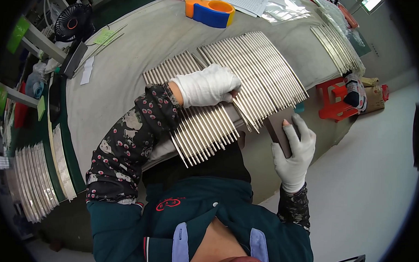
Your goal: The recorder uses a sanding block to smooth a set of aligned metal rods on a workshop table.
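Observation:
Many slim silvery metal rods (262, 63) lie side by side in rows across the cloth-covered table. My left hand (206, 84), in a white glove with bare fingertips showing, reaches over them. Its fingers are closed at a metal rod (244, 114) by the gap between two groups, where a few rods sit slightly askew. A nearer group of rods (205, 133) juts past the table's front edge. At the right, my gloved right hand (297, 155) grips a flat dark grey-brown block (280, 133) between thumb and fingers, beside the rod ends.
An orange and blue tape ring (210, 13) stands at the back, near papers (241, 2) and clear plastic. More rods (334, 47) lie far right, above a red stool (333, 100). Leftward are a black fan (73, 23) and bundled rods (34, 182).

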{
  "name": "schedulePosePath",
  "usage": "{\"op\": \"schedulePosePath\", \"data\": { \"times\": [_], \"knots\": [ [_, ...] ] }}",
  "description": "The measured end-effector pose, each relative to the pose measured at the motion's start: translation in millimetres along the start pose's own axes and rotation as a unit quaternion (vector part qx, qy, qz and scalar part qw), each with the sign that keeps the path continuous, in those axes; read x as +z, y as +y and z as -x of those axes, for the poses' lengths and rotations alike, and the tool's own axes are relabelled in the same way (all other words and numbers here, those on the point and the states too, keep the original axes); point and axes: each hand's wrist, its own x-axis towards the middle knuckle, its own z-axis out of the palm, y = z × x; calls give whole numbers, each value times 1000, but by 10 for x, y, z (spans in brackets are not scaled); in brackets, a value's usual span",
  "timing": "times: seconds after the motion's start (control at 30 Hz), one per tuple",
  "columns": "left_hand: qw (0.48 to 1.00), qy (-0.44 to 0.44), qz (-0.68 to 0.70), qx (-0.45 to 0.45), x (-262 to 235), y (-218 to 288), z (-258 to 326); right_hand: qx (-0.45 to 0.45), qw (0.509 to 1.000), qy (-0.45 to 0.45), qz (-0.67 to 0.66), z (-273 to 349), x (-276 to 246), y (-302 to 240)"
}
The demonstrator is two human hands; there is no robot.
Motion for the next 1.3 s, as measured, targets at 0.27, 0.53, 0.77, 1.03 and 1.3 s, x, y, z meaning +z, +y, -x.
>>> {"op": "schedulePosePath", "data": {
  "times": [0.27,0.53,0.77,1.03,1.3],
  "knots": [
    [988,111,33,104,241,-255,-23,-16,1000,0,13,-102,-14,-28],
    [990,104,21,91,257,-270,-17,-20,1000,4,7,-178,-22,-40],
    [991,100,22,89,256,-233,-34,-67,996,-8,-62,-316,59,-226],
    [991,100,40,76,234,-232,-37,-37,991,-21,130,-725,85,-144],
    [991,101,27,84,260,-239,-31,-46,991,-28,122,-715,132,-138]
  ]
}}
